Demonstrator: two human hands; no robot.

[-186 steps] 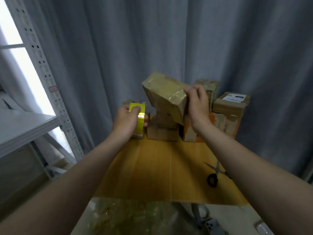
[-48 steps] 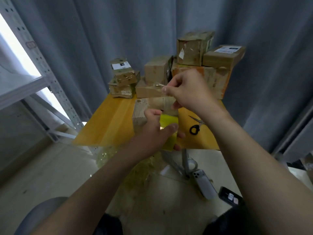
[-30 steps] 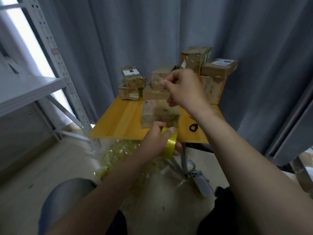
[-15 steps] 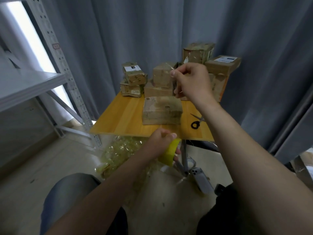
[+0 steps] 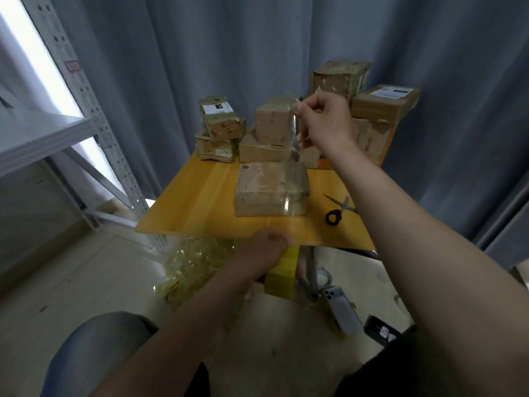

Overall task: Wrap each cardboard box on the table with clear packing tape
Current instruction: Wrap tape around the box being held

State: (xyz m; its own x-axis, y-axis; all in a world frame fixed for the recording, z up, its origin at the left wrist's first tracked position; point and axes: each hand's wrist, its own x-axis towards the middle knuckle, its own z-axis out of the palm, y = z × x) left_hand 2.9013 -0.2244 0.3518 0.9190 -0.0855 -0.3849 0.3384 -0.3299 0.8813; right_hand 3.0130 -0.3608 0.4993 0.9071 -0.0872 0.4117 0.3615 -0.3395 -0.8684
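Note:
A flat cardboard box (image 5: 272,189) lies alone near the front of the yellow table (image 5: 200,202). My left hand (image 5: 262,250) grips a yellow-cored roll of clear tape (image 5: 282,275) below the table's front edge. My right hand (image 5: 323,121) is raised over the back of the table and pinches the free end of the tape. The clear strip (image 5: 292,173) stretches from roll to fingers, passing over the box's right part; whether it touches the box I cannot tell.
Several boxes (image 5: 272,127) are stacked along the table's back edge. Scissors (image 5: 339,212) lie at the right of the table. A heap of crumpled tape (image 5: 194,262) and two phones (image 5: 342,308) lie on the floor. A metal shelf rack (image 5: 94,110) stands at the left.
My left hand has pulled the roll down and toward me, below the table edge, lengthening the strip. My right hand has kept the tape end raised over the back of the table.

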